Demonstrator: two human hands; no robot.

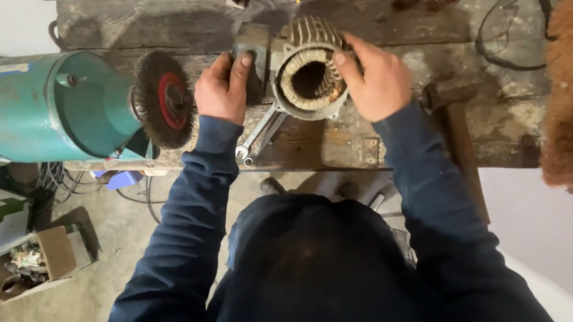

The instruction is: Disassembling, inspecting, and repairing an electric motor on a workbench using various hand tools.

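One finned motor stator housing (pixel 310 69), its copper windings showing around an open bore, stands on the worn wooden bench (pixel 172 23) between the person's two hands: the right hand (pixel 377 77) wraps over its right rim with the fingers curled onto the top edge, and the left hand (pixel 224 88) closes on the grey terminal box (pixel 250 51) fixed to its left side. Two spanners (pixel 257 136) lie crossed just below the housing, one hammer (pixel 456 116) rests beside the right wrist, and one teal bench grinder (pixel 53 107) with a single wire brush wheel (pixel 163 98) sits just left of the left hand.
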